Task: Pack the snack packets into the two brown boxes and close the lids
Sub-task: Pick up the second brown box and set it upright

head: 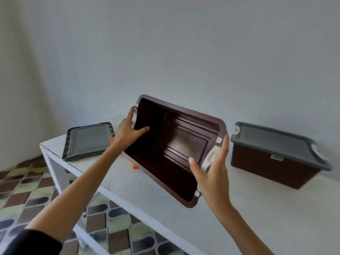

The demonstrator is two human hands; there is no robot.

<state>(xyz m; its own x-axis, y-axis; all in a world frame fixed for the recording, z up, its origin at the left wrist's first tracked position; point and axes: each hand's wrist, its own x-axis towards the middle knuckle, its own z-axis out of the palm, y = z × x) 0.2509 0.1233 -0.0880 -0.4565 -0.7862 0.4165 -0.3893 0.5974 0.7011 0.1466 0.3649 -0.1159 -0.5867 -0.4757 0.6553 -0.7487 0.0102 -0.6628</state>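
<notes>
L hand (128, 130) & R hand (211, 170) curl round ends of tilted open box (182, 142); latch (209, 159) under R palm may swing, box slips.

No text, brand, number or sign can be read anywhere here. The open brown box (182, 144), the closed brown box (266, 168) and the loose grey lid (88, 142) show only plain surfaces. The small orange piece (135, 166) under the open brown box is mostly hidden, so I cannot tell if it carries any print.
</notes>
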